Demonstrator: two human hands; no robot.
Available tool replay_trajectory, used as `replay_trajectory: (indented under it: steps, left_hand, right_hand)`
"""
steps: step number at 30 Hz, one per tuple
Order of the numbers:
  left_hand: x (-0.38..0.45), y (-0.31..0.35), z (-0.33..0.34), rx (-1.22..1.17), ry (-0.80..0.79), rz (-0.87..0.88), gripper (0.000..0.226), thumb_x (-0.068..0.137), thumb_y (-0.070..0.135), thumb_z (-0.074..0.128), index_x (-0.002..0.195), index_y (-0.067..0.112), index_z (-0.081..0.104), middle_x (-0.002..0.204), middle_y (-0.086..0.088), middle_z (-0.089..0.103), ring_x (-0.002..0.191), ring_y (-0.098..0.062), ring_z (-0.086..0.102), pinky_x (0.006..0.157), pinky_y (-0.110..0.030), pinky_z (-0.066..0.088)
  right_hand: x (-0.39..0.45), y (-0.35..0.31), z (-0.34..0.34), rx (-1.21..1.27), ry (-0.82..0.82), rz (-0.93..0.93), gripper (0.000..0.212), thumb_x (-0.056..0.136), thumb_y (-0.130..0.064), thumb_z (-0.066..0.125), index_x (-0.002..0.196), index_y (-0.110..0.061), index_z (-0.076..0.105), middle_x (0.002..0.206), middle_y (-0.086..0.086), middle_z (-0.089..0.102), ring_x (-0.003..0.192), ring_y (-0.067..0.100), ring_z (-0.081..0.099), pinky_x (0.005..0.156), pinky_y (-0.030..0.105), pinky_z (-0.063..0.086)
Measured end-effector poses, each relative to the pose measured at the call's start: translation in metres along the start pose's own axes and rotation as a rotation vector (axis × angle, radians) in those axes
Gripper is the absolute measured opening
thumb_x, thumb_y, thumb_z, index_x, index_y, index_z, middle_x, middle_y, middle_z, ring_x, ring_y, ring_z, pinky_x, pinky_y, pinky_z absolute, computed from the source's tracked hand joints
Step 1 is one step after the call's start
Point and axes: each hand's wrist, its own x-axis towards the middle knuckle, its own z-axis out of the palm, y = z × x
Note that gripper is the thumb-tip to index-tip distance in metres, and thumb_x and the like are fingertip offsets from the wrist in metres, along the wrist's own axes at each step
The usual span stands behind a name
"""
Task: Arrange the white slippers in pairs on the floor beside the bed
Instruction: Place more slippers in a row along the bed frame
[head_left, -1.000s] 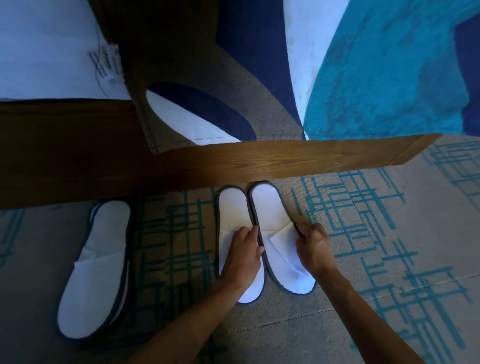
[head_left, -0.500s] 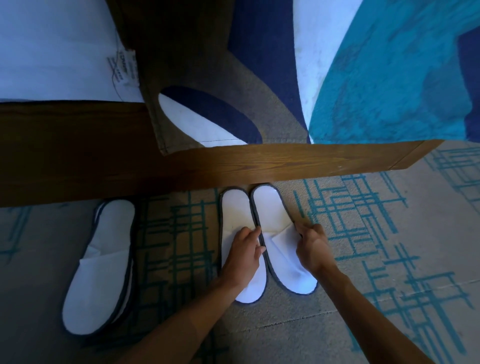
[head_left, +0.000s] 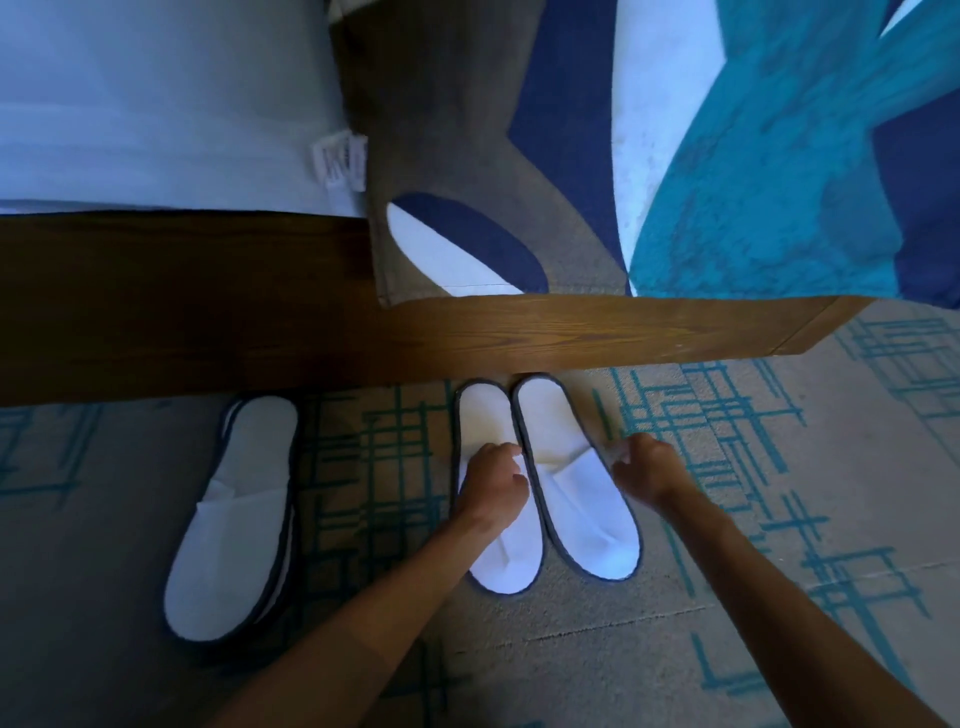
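White fabric slippers (head_left: 574, 483) are set side by side at frame centre against the wooden bed frame (head_left: 519, 332), pinched by the curled left hand (head_left: 493, 480) and right hand (head_left: 647, 467).

White slippers (head_left: 576, 499) edged in dark grey-blue, on beige-grey carpet (head_left: 779, 597) crossed with teal grid lines. Above the carpet, a brown wood-grain bed frame (head_left: 571, 332). Over the frame, a bedspread (head_left: 727, 156) in grey-brown, navy, white and teal curved shapes. Left of the bedspread, a plain pale blue-white sheet (head_left: 156, 104) with a white tag (head_left: 337, 161).
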Motion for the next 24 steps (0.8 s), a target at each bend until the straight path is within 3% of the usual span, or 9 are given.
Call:
replay_trajectory:
  steps: [2,6,10,15,20,24]
  left_hand:
    - [-0.003,-0.003,-0.026,0.0,0.032,-0.024,0.036,0.09,0.005,0.046,0.124,0.008,0.059,0.127,-0.013,0.06,0.115,-0.024,0.057,0.091,-0.027,0.047]
    - [-0.024,-0.026,-0.096,0.139,0.13,0.04,0.02,0.085,0.002,0.048,0.079,-0.002,0.066,0.086,-0.018,0.068,0.085,-0.03,0.065,0.069,-0.034,0.05]
    - [-0.051,-0.084,-0.162,0.22,0.278,0.049,0.017,0.085,0.004,0.05,0.081,0.001,0.067,0.085,-0.018,0.066,0.077,-0.028,0.062,0.069,-0.044,0.055]
    - [-0.091,-0.144,-0.215,0.438,0.374,-0.1,0.014,0.089,0.011,0.05,0.095,0.005,0.061,0.096,-0.015,0.06,0.078,-0.03,0.06,0.065,-0.034,0.05]
    - [-0.11,-0.198,-0.223,0.48,0.331,-0.241,0.011,0.09,0.018,0.048,0.083,0.012,0.053,0.092,-0.016,0.065,0.079,-0.031,0.062,0.066,-0.037,0.053]
    - [-0.117,-0.216,-0.215,0.415,0.241,-0.279,0.019,0.095,0.017,0.043,0.098,0.009,0.059,0.104,-0.016,0.066,0.091,-0.031,0.063,0.078,-0.038,0.054]
  right_hand:
    - [-0.002,-0.01,-0.009,-0.025,0.002,0.01,0.034,0.083,-0.014,0.052,0.114,0.0,0.056,0.121,0.025,0.06,0.112,0.036,0.056,0.091,0.035,0.046]
    - [-0.013,-0.044,-0.013,-0.077,-0.047,-0.046,0.036,0.079,-0.023,0.056,0.113,-0.01,0.056,0.124,0.018,0.058,0.114,0.033,0.055,0.095,0.038,0.047]
    - [-0.034,-0.093,0.009,-0.097,-0.055,-0.151,0.034,0.081,-0.026,0.055,0.113,-0.014,0.055,0.123,0.013,0.058,0.115,0.03,0.052,0.094,0.038,0.046]
    - [-0.07,-0.161,0.055,-0.1,-0.05,-0.288,0.032,0.079,-0.026,0.053,0.109,-0.016,0.055,0.119,0.013,0.059,0.11,0.032,0.055,0.086,0.038,0.047]
    - [-0.1,-0.215,0.103,-0.106,-0.137,-0.453,0.028,0.08,-0.022,0.055,0.101,-0.004,0.057,0.107,0.022,0.065,0.1,0.036,0.062,0.078,0.04,0.052]
    - [-0.117,-0.25,0.136,-0.098,-0.208,-0.544,0.032,0.082,-0.022,0.051,0.099,0.004,0.061,0.105,0.027,0.065,0.094,0.038,0.064,0.081,0.043,0.055]
